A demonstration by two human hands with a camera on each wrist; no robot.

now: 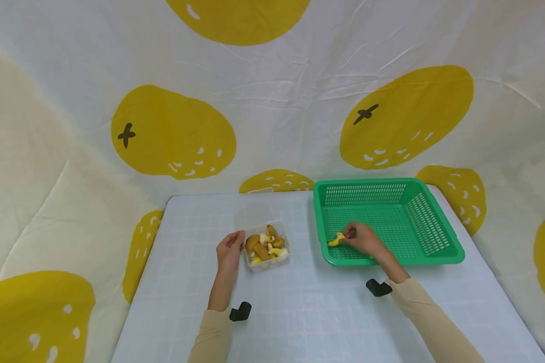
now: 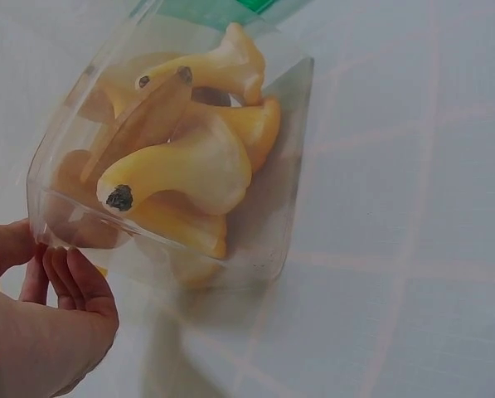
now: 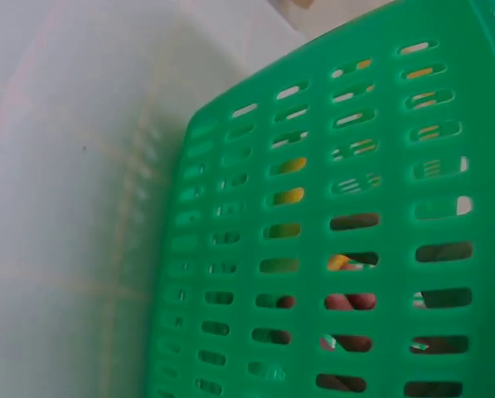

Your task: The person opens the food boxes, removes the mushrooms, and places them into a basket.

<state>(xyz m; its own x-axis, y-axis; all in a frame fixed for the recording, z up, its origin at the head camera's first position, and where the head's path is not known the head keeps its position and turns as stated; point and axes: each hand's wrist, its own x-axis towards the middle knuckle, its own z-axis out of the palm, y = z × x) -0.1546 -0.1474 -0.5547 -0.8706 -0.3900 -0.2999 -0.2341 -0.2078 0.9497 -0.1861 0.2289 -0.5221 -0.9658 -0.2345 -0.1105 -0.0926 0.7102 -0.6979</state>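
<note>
My left hand [image 1: 229, 251] pinches the left rim of a clear plastic box [image 1: 254, 268] between thumb and fingers. Inside the box lie several mushroom-shaped pieces [image 2: 181, 170], some pale yellow with dark stem ends, others brown. Over at the green basket [image 1: 436, 260], my right hand [image 1: 363, 238] reaches in past the near left rim. Its fingertips pinch a yellow mushroom-shaped piece [image 1: 335, 241] low in the basket's near left corner. The basket's slotted wall [image 3: 313, 249] covers most of that hand in the right wrist view.
The box's clear lid [image 1: 254, 212] stands folded back behind it. A pale checked cloth [image 1: 300, 312] covers the table, with the box left of the basket. White fabric with yellow fruit prints [image 1: 272, 111] hangs along the back and sides.
</note>
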